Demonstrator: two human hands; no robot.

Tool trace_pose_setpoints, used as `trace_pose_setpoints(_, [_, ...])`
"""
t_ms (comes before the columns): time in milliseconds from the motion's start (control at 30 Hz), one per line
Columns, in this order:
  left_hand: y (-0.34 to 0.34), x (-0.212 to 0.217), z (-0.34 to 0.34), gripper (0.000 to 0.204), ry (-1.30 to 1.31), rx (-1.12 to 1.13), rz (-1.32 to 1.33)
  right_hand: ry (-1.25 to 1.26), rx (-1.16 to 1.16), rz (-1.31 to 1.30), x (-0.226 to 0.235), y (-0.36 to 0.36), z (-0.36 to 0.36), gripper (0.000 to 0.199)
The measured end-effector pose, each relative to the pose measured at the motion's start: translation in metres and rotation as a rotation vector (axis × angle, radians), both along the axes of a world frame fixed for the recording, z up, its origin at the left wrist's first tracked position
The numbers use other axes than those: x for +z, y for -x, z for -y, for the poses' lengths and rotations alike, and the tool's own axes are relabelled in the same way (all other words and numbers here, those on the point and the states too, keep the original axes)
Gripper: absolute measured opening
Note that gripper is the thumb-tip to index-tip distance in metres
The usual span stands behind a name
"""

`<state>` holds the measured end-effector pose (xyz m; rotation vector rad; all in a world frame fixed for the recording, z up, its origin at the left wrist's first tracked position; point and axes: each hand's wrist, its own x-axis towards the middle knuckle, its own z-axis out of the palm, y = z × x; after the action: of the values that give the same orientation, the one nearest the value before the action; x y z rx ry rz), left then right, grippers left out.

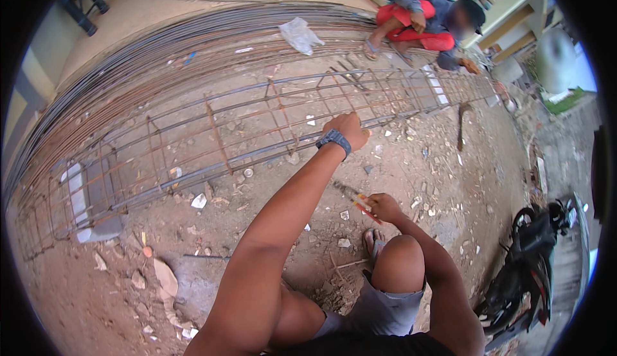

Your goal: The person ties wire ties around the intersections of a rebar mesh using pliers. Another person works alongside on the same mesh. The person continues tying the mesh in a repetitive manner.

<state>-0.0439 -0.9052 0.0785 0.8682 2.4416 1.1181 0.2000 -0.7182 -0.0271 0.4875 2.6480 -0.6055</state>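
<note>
Resting the left hand (347, 131) at the rebar cage's (218, 139) near edge, mid-frame, finger hold unclear; gripping pliers (361, 205) in the right hand (387, 208), below centre, beside open dirt (450, 182).

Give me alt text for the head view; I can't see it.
The person's left hand, below a dark wristwatch, is at a long, rusty steel-bar cage over littered brown dirt; the right hand grips metal pliers with red-orange handles. Beyond the cage, a co-worker in red legwear squats near long steel rods.
</note>
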Motion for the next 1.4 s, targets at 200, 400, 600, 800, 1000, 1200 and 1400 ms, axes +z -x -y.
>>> trace_pose_setpoints(200, [0.049, -0.040, 0.006, 0.028, -0.215, -0.027, 0.210, 0.067, -0.019, -0.319, 0.021, 0.012, 0.043, 0.030])
trace_pose_setpoints(400, [0.047, -0.038, 0.002, 0.027, -0.174, 0.105, 0.015, 0.590, -0.338, -0.403, 0.053, 0.017, 0.086, 0.034])
trace_pose_setpoints(600, [0.034, -0.009, 0.010, 0.039, 0.095, 0.178, 0.048, 0.781, -0.313, -0.556, 0.022, 0.080, 0.067, 0.031])
trace_pose_setpoints(800, [0.034, -0.034, 0.007, 0.028, -0.111, -0.010, 0.135, 0.866, -0.283, -0.673, 0.013, 0.140, 0.060, 0.025])
trace_pose_setpoints(1000, [0.024, -0.018, 0.007, 0.015, -0.116, -0.006, 0.056, 0.414, -0.079, -0.984, 0.070, 0.170, 0.032, 0.020])
trace_pose_setpoints(1200, [0.026, -0.016, -0.001, 0.018, -0.088, -0.049, 0.051, 0.140, 0.273, -0.661, 0.112, 0.235, 0.009, 0.021])
trace_pose_setpoints(1400, [0.018, -0.012, -0.017, 0.020, 0.059, -0.010, -0.207, 0.200, 0.250, -0.787, 0.109, 0.239, 0.006, 0.017])
